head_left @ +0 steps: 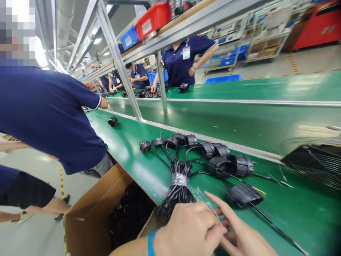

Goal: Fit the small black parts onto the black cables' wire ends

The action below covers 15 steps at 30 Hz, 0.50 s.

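Note:
My left hand (pixel 188 227), with a blue band at the wrist, is closed on clear plastic film (pixel 197 193) just in front of a cable bundle. Close against it, my right hand (pixel 242 231) has its index finger stretched out and the other fingers bent near the film; its grip is partly hidden. The bundle of black cables (pixel 179 165) lies on the green bench, its middle wrapped in clear film (pixel 180 179). From it, cables run to several round black housings (pixel 221 165). One housing (pixel 245 195) lies nearest my right hand, with a cable ending in coloured wires.
A cardboard box (pixel 87 217) with dark items stands below the bench's left edge. A black wire-guarded object (pixel 317 163) sits at right. Metal posts (pixel 119 64) carry a shelf with red (pixel 153 21) and blue bins (pixel 129 38). A co-worker (pixel 48 113) stands close at left; others work across the bench.

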Tool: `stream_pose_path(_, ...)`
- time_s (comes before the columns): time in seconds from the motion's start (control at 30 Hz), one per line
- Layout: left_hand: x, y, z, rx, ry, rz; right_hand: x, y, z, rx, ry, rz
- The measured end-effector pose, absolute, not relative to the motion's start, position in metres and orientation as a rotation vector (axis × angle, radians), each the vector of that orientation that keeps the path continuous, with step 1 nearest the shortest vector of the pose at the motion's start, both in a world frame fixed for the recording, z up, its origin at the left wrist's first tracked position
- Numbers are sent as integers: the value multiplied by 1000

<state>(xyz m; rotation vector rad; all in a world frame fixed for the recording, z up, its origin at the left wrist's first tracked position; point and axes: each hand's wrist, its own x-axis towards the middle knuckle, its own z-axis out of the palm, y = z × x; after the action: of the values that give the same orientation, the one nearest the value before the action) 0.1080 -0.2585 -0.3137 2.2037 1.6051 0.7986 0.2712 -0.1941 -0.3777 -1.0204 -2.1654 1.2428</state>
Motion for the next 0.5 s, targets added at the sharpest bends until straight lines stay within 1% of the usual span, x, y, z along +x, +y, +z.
stream_pose_path(0.07, 111, -261, -318, 2276, 1639, 858, 265, -183, -374, -840, -2191, 1242)
stream_pose_path(0.13, 103, -260, -314, 2226, 1660, 1029, 260, -175, -367, -763, -2199, 1252)
stream_pose_path(0.23, 75, -254, -304, 1843, 1889, 1284, 263, -162, -363, -864, -2198, 1194)
stream_pose_path(0.27, 64, -252, -303, 1671, 1969, 1288, 265, -159, -366, -893, -2204, 1147)
stream_pose_path(0.33, 46, -250, -308, 1417, 1963, 1159, 267, -154, -377, -916, -2207, 1009)
stream_pose_path(0.4, 38, -251, -319, 1334, 1851, 1009, 267, -153, -391, -929, -2204, 860)
stream_pose_path(0.5, 42, -256, -336, 1324, 1850, 943, 265, -156, -404, -971, -2241, 690)
